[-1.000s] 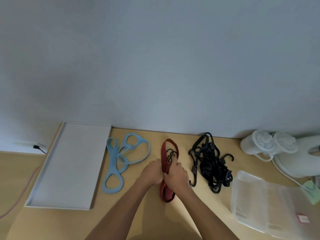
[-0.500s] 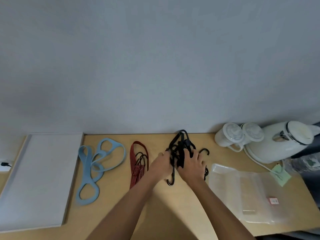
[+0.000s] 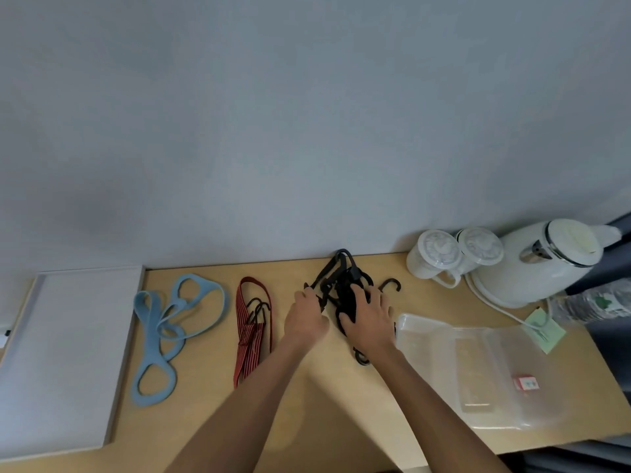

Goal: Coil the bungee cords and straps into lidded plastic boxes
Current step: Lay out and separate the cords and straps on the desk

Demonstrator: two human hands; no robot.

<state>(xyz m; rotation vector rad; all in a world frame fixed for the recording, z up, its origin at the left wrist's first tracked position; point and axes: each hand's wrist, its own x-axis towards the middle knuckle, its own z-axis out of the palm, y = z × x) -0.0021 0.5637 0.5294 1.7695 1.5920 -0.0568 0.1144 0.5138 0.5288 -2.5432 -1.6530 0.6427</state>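
Note:
A tangle of black bungee cords (image 3: 342, 281) with hooks lies on the wooden table near the wall. My left hand (image 3: 305, 320) grips its left side, fingers curled round a cord. My right hand (image 3: 369, 317) lies over the bundle's right side, fingers spread and bent onto the cords. A folded red striped bungee cord (image 3: 251, 327) with black hooks rests to the left. Further left lies a light blue looped strap (image 3: 160, 331). A clear plastic box (image 3: 478, 367) with its lid sits flat at the right, touching my right wrist.
A long white tray (image 3: 65, 356) lies at the left end of the table (image 3: 324, 411). Two white lidded cups (image 3: 440, 254) and a white kettle (image 3: 543, 264) stand at the back right, with a green note (image 3: 544, 331) and a water bottle (image 3: 594, 303) beside them.
Both hands left the red striped cord and moved right onto the black bungee tangle. The view shifted right, bringing the kettle and box fully into sight.

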